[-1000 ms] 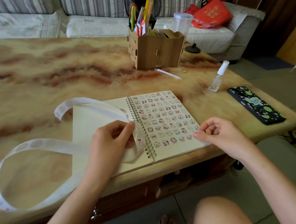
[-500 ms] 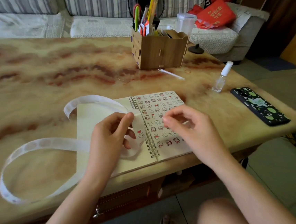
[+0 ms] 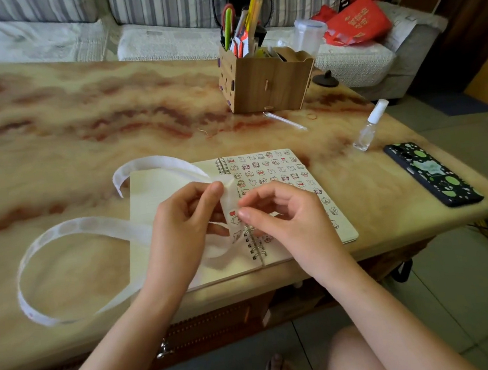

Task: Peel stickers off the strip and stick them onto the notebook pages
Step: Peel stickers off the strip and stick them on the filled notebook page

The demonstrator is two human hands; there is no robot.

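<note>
At frame centre, over the notebook (image 3: pixel 292 177), the left hand (image 3: pixel 187 223) pinches the strip (image 3: pixel 91 226) upright; the right hand (image 3: pixel 284 213) nips a sticker (image 3: pixel 234 218) by its edge. Peeling step: next, probably lift it cleanly off.

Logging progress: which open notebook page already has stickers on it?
The right page, filled with rows of small cartoon stickers; the left page looks bare, crossed only by the white strip.

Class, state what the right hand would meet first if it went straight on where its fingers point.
The sticker strip held up by the left hand; the gap looks tiny, though depth is unclear.
</note>
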